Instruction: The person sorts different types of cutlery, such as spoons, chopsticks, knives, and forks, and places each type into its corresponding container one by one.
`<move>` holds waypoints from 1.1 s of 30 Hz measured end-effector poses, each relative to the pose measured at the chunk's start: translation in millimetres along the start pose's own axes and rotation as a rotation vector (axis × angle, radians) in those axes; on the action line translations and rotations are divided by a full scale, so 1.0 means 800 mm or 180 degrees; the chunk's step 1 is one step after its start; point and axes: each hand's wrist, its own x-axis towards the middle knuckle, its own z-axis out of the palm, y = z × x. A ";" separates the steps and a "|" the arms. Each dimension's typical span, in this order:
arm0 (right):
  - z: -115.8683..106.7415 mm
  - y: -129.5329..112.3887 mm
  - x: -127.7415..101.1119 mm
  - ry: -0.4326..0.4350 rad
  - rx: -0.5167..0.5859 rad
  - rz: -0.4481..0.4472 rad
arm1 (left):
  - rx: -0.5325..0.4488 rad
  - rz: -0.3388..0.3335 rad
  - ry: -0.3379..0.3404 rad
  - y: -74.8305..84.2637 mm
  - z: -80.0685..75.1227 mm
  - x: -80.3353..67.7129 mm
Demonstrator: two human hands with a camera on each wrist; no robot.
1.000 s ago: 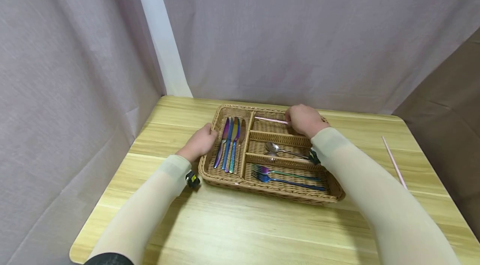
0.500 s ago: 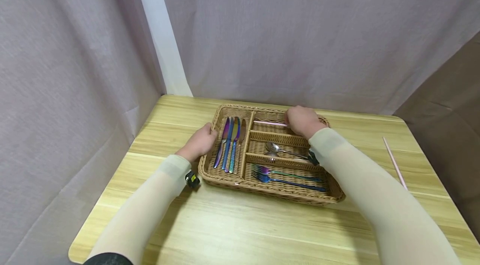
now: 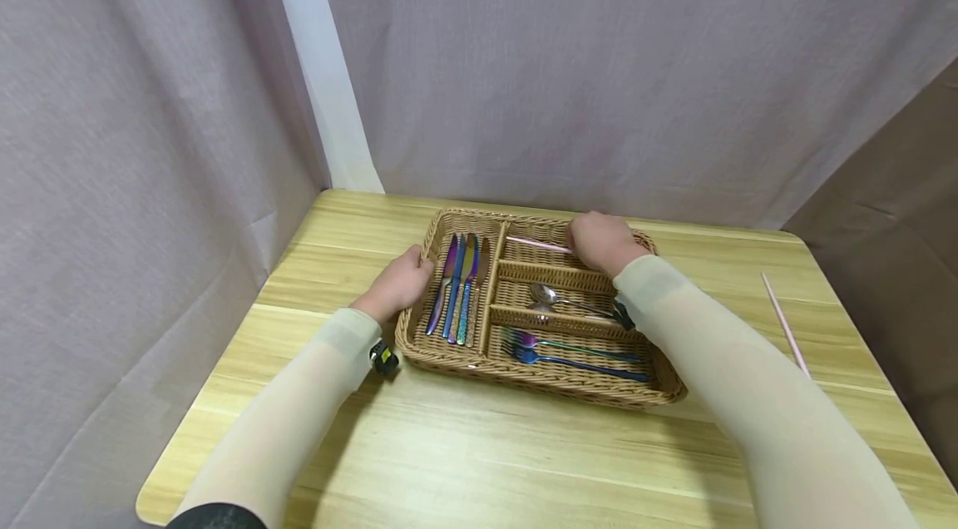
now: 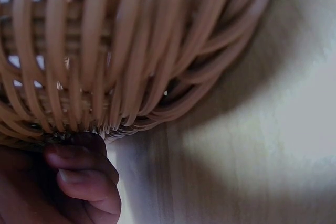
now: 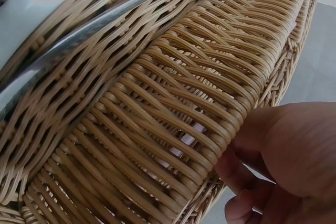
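Left hand [image 3: 397, 284] curls its grip on the wicker tray's [image 3: 419, 346] left rim; right hand [image 3: 602, 242] pinches a pink chopstick [image 3: 537, 244] over the far compartment.

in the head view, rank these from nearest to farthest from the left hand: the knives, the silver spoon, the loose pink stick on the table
1. The knives, in the tray's left compartment right beside the left hand.
2. The silver spoon, in the middle compartment further right.
3. The loose pink stick, on the table past the tray's right end.
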 end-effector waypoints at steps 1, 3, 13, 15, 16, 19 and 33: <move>0.000 0.000 -0.001 -0.0012 0.0002 0.0005 | -0.0001 0.0000 0.0003 0.000 0.001 0.000; 0.000 0.000 -0.002 -0.0025 0.0010 0.0000 | 0.0008 0.0010 0.0003 0.000 0.002 0.001; -0.013 -0.007 -0.013 0.0065 0.0097 -0.0011 | 0.0006 0.0032 0.0007 0.002 0.003 0.005; -0.015 -0.006 -0.014 0.0122 0.0124 -0.0033 | 0.0003 0.0036 0.0003 0.003 0.002 0.006; -0.016 -0.004 -0.014 0.0149 0.0145 -0.0036 | 0.0001 0.0036 0.0000 0.003 0.002 0.007; -0.018 0.004 -0.016 0.0206 0.0204 0.0004 | 0.0032 0.0047 0.0005 0.003 0.002 0.008; -0.039 0.068 -0.058 0.0215 0.0282 0.0346 | -0.0015 0.0012 -0.0054 0.001 0.004 0.016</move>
